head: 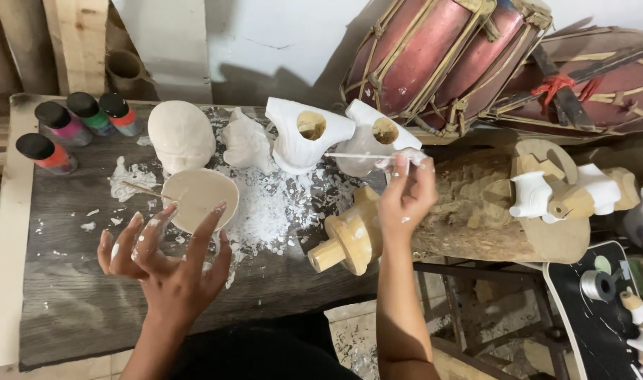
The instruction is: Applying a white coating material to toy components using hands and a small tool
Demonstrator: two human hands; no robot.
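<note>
Brush, thin and white-coated, sits just above the middle of the frame, pinched between the fingertips of the right hand; its tip reaches left toward a white carved piece with a round hole, though whether the bristles touch it is hard to tell. Below that hand a yellowish turned wooden piece lies at the table edge, partly covered by the wrist. The left hand, lower left of centre, has its paint-flecked fingers spread apart and grips nothing; two fingertips overlap the rim of a shallow bowl of pale paste, and contact is probably light at most. A stick leans out of the bowl. Behind it stand a pale head-shaped form and another white carving amid white spatter on the dark wooden table. Paint bottles stand upper left. Red drums at upper right are cut off by the frame.
</note>
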